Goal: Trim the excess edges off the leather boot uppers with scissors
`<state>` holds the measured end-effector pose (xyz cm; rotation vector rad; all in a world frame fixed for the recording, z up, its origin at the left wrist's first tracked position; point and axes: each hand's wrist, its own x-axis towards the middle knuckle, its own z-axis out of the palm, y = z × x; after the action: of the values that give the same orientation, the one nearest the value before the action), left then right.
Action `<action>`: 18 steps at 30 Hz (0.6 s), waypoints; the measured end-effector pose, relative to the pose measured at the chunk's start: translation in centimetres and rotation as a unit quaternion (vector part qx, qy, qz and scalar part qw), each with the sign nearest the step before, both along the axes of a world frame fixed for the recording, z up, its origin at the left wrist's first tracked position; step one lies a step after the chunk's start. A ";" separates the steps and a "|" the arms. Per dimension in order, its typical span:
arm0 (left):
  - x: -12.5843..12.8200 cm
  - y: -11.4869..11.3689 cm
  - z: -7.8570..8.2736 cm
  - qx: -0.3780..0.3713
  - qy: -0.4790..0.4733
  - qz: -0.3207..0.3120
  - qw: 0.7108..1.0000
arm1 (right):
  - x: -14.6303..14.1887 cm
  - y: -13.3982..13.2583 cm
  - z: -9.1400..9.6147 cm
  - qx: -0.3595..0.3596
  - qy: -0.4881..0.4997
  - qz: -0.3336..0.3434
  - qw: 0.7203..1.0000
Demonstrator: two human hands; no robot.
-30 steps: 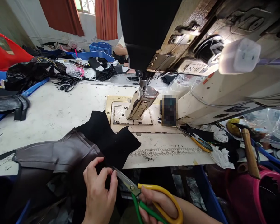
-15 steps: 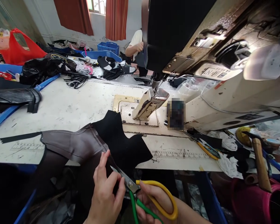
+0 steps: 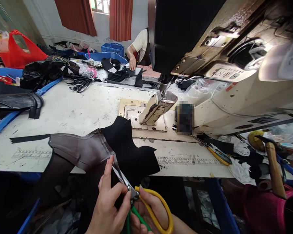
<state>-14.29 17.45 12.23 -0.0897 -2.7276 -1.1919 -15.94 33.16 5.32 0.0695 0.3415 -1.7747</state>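
My right hand is wrapped firmly round the handles of the scissors, their steel blades angled at the seam where brown leather meets black cloth. My left thumb and forefinger close together right by the pivot; whether they pinch an edge, I cannot tell. Fingers this near the blades could get nicked if the scissors slid, and a stray tip could score the leather. The brown leather piece lies partly on the white sewing table and partly over its front edge, so its hanging weight might drag the seam crooked. The leather looks smooth, faintly glossy and rippled; the black cloth is matt, flat and sharply pointed at its corners.
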 end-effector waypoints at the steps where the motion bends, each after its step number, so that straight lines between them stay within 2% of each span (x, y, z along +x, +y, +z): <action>1: 0.0 -0.1 0.1 0.000 -0.006 -0.002 1.000 | 0.1 -0.3 0.0 -0.009 0.003 -0.009 1.000; 9: 0.5 -0.6 -0.1 -0.022 -0.009 -0.011 1.000 | 1.2 -2.2 -1.4 -0.043 0.043 -0.043 0.997; 11: 0.9 -1.1 0.1 -0.036 -0.011 -0.034 0.999 | 1.7 -2.1 -1.5 -0.027 0.050 -0.053 0.997; 14: 0.6 -2.2 0.9 -0.095 -0.016 -0.058 0.994 | 2.3 -1.8 -1.3 0.014 0.053 -0.057 0.997; 18: -1.8 -3.3 1.5 -0.191 0.025 0.042 0.980 | 3.1 -1.5 -1.2 0.076 0.055 -0.047 0.994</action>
<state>-16.11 14.13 13.74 -0.0500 -2.8451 -0.6244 -12.87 31.66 4.14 0.0971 0.5614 -1.8480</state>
